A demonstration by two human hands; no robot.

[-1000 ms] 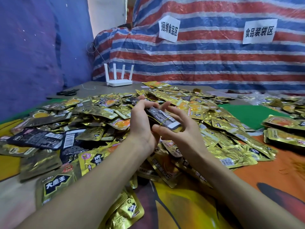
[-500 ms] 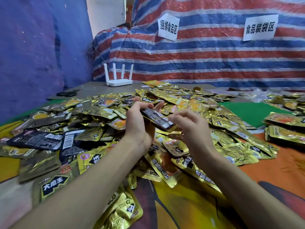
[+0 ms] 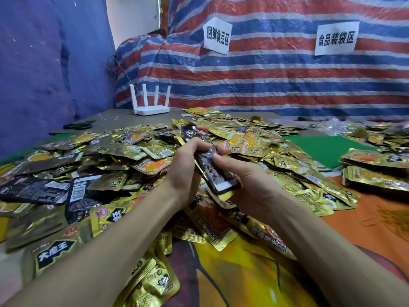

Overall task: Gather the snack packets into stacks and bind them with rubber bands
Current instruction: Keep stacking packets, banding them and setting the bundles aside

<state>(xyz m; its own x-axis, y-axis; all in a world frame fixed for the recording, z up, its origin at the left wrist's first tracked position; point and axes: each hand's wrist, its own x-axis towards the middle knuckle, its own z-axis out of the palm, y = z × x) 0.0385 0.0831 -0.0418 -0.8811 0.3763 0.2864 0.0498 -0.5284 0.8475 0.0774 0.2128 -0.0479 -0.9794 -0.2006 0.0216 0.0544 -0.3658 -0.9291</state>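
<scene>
A thin stack of snack packets [image 3: 213, 173], black and gold, stands tilted on edge above the heap. My left hand [image 3: 188, 165] grips its left side, fingers curled over the top. My right hand [image 3: 245, 185] holds its right side, thumb on the upper face. A wide pile of loose gold and black packets [image 3: 115, 156] covers the table around and behind both hands. I cannot make out a rubber band on the stack.
Stacked gold packets [image 3: 376, 171] lie at the right on the orange cloth. A green mat [image 3: 327, 149] sits behind them. A white router [image 3: 150, 107] and black scissors [image 3: 79, 125] stand at the far left of the table. Striped tarpaulin closes the back.
My right hand, apart from the stack half a second ago, has closed back onto it. The stack has turned more upright and both hands have come closer together.
</scene>
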